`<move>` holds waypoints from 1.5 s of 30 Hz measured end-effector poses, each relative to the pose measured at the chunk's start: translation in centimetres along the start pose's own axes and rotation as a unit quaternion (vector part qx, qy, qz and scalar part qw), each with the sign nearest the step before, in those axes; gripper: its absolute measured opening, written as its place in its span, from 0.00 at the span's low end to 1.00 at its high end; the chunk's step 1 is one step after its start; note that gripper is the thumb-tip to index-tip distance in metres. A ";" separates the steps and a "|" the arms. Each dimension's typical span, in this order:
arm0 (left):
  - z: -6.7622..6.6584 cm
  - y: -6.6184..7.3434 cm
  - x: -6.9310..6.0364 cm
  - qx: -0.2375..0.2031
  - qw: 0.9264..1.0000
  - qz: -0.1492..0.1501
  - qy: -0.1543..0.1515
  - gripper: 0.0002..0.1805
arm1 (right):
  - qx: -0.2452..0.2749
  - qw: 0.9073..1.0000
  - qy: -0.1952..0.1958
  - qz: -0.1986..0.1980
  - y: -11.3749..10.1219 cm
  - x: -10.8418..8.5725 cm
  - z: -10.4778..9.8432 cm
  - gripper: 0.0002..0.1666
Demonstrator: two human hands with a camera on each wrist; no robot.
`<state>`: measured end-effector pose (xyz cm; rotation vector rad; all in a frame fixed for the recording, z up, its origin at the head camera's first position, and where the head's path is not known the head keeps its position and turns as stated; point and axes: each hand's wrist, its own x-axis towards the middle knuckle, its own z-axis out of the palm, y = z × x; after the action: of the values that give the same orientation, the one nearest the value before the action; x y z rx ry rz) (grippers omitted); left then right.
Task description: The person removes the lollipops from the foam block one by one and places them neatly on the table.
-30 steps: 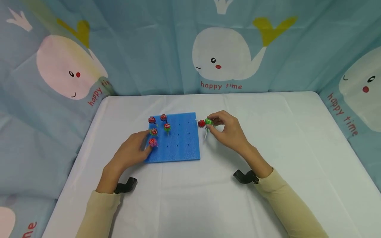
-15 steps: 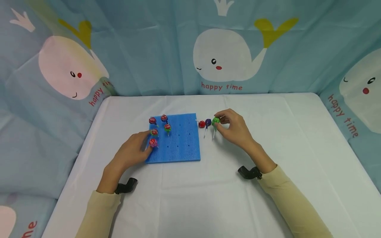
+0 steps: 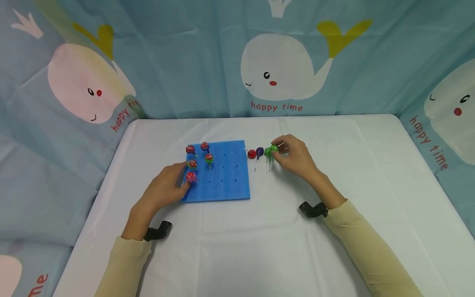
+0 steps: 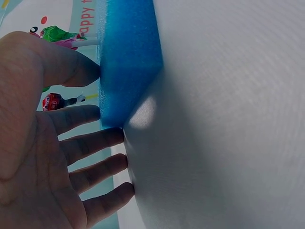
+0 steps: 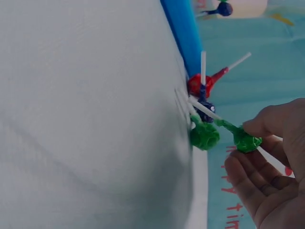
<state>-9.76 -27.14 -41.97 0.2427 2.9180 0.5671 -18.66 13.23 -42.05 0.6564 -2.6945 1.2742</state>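
Observation:
My right hand point(image 3: 295, 154) pinches a green-wrapped lollipop point(image 5: 246, 142) by its candy head, between thumb and fingers. Close beside it on the table lies a second green lollipop point(image 5: 205, 135). A dark purple lollipop point(image 3: 259, 152) and a red one point(image 3: 252, 154) lie between those and a blue foam board point(image 3: 230, 189). My left hand point(image 3: 163, 185) rests against the board's left edge, fingers extended. Its thumb point(image 4: 71, 67) touches the board in the left wrist view. Several lollipops stand in the board's left part, among them a pink-red one point(image 3: 191, 177) near the left thumb.
Small holes dot the middle and right of the board. A white cloth point(image 3: 237, 251) covers the table. Behind the table hangs a blue curtain point(image 3: 185, 74) printed with whales. A small black device point(image 3: 313, 209) is strapped to each wrist.
My right hand has shifted right, away from the board, uncovering the purple lollipop and one green lollipop. It now holds the other green one farther right. My left hand stays put.

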 end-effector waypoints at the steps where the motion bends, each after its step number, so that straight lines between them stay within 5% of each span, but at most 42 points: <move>1: 0.0 0.0 0.0 0.001 1.000 0.000 0.001 0.36 | -0.001 1.000 -0.002 0.003 0.1 0.0 0.0 0.16; 19: -0.2 0.1 0.0 0.005 1.000 0.000 0.001 0.36 | -0.021 0.998 -0.028 0.054 1.6 0.9 0.3 0.17; 45: -0.1 0.2 0.0 0.000 1.000 -0.005 -0.006 0.37 | -0.068 0.994 -0.050 0.062 1.1 0.8 0.1 0.21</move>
<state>-9.73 -27.03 -41.79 0.2314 2.9062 0.5636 -19.82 13.54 -42.69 0.5575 -2.9138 1.0966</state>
